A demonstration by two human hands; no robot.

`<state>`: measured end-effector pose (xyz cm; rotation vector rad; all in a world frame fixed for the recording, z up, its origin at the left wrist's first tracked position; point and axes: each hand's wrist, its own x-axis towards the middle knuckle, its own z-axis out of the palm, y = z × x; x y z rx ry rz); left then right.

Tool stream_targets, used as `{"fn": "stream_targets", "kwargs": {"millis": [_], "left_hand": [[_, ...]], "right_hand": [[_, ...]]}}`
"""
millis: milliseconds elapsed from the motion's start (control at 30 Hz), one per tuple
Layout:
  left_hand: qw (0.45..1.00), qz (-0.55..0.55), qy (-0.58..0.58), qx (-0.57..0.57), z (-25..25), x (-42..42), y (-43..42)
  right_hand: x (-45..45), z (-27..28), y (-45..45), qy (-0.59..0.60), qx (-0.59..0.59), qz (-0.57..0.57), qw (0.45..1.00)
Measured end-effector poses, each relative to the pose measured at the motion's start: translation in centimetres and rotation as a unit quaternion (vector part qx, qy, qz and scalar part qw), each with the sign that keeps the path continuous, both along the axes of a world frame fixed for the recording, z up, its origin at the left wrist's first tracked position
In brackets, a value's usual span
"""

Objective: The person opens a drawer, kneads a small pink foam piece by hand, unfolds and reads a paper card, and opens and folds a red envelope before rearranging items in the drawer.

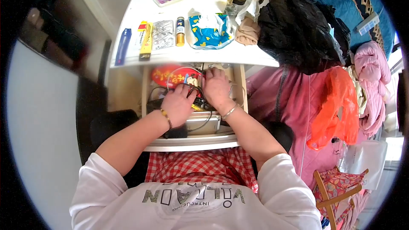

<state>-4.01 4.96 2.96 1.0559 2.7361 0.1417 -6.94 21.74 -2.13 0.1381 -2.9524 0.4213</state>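
Note:
An open drawer below the white tabletop holds black cables, a red item with yellow markings and a pale flat box. Over the cables in its middle lies my left hand, a beaded bracelet at the wrist. Its fingers are bent down among the things, and their tips are partly hidden. My right hand, with a silver bangle, reaches deeper into the right side of the drawer. The fingers there point towards the back, beside a black cable. What either hand holds, if anything, cannot be made out.
On the white tabletop stand a blue tissue pack, a slim bottle, a yellow box and a dark blue packet. At the right are a black plastic bag, a red bag and pink bedding.

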Motion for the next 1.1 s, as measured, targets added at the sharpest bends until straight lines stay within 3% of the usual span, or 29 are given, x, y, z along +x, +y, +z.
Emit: {"fn": "stream_targets", "kwargs": {"millis": [167, 367, 467, 667, 1100], "left_hand": [[1.0, 0.006, -0.012, -0.005, 0.3, 0.1, 0.0], [0.999, 0.002, -0.026, -0.03, 0.6, 0.0, 0.4], [0.999, 0.003, -0.025, -0.027, 0.6, 0.1, 0.2], [1.0, -0.002, 0.014, -0.022, -0.4, 0.1, 0.1], [1.0, -0.009, 0.017, -0.023, -0.6, -0.1, 0.1]], "right_hand": [[-1.2, -0.9, 1.6, -0.031, 0.022, -0.104, 0.994], [0.4, -0.9, 0.6, -0.053, 0.061, -0.027, 0.996], [-1.0, -0.7, 1.2, -0.012, -0.031, -0.026, 0.999], [-3.4, -3.6, 4.4, -0.007, -0.086, -0.104, 0.991], [-3.8, -3.6, 5.4, -0.047, -0.109, -0.091, 0.989]]}}
